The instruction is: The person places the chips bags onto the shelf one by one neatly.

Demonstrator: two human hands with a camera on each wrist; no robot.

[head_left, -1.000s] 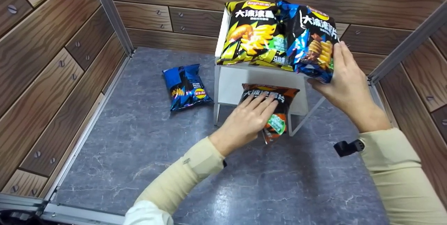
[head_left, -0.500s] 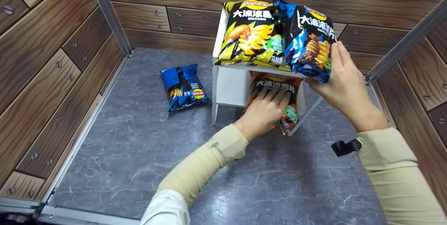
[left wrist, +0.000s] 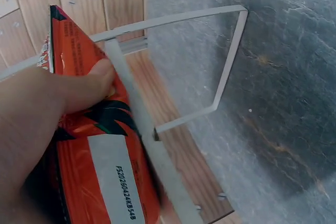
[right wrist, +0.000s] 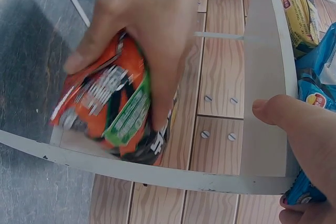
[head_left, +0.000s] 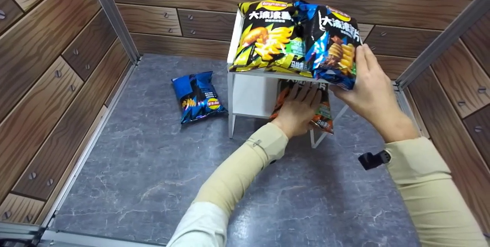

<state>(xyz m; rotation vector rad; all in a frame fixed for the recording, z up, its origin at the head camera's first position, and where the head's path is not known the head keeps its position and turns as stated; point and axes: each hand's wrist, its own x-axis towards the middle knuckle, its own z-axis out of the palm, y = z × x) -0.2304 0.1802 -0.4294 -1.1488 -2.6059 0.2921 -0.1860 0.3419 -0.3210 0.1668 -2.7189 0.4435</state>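
Observation:
A white wire-legged shelf (head_left: 245,90) stands at the back of the grey floor. A yellow chip bag (head_left: 266,36) and a dark blue chip bag (head_left: 331,42) lie on top of it. My right hand (head_left: 360,72) grips the dark blue bag's right edge, with the thumb (right wrist: 281,113) below the shelf edge (right wrist: 262,77). My left hand (head_left: 300,99) reaches under the shelf and grips an orange chip bag (head_left: 324,115). The right wrist view shows that hand (right wrist: 142,35) wrapped round the orange bag (right wrist: 107,106). In the left wrist view the thumb (left wrist: 94,80) presses the orange bag (left wrist: 100,177) beside a wire leg (left wrist: 228,66).
A smaller blue chip bag (head_left: 197,95) lies flat on the floor left of the shelf. Wood-patterned walls (head_left: 57,59) with metal corner posts (head_left: 111,13) close in the floor on three sides. The orange bag's top is hidden under the shelf.
My left hand has pushed the orange bag farther back and to the right under the shelf. My right hand has kept its grip on the dark blue bag on top.

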